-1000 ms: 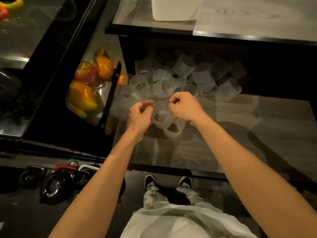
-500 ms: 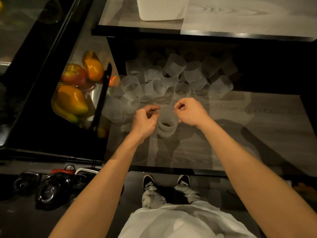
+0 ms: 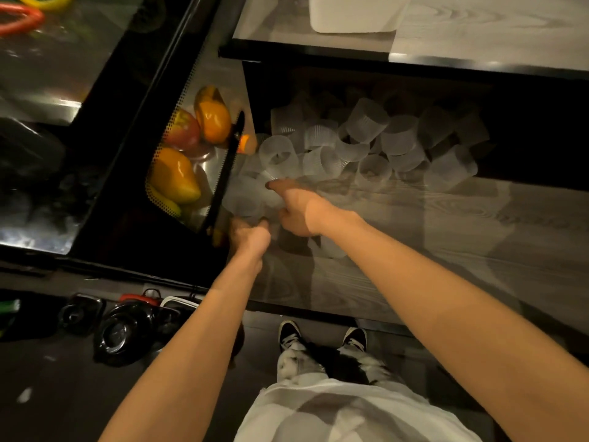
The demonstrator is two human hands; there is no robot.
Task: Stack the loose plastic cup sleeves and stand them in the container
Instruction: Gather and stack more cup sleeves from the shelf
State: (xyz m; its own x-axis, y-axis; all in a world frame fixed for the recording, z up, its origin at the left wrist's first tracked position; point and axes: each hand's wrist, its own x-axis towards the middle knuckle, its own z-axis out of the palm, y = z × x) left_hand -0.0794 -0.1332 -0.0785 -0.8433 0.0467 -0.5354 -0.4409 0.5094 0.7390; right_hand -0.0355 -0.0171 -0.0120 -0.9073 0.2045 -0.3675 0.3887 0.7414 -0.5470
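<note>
1. Standing at a grey wood-look table [image 3: 446, 250], with a heap of see-through ribbed plastic cup sleeves [image 3: 366, 145] just past the fingertips.
2. Too jumbled to count for sure; more than ten.
3. Lying every which way: some on their sides, some tipped, open ends facing different ways.
4. Reaching with the right hand [image 3: 296, 208], first finger straight and laid on one blurry sleeve [image 3: 245, 199], other fingers curled. Cannot tell if gripping it, or which way it points.
5. Curling the left hand [image 3: 251, 237] just below that sleeve. Cannot tell if holding anything.
6. Far beyond the fingers, higher up: one white plastic container [image 3: 353, 14].
7. Left of the fingers: one holey metal basket [image 3: 158, 151] with orange, red and yellow fruits [image 3: 173, 175], at least four.
</note>
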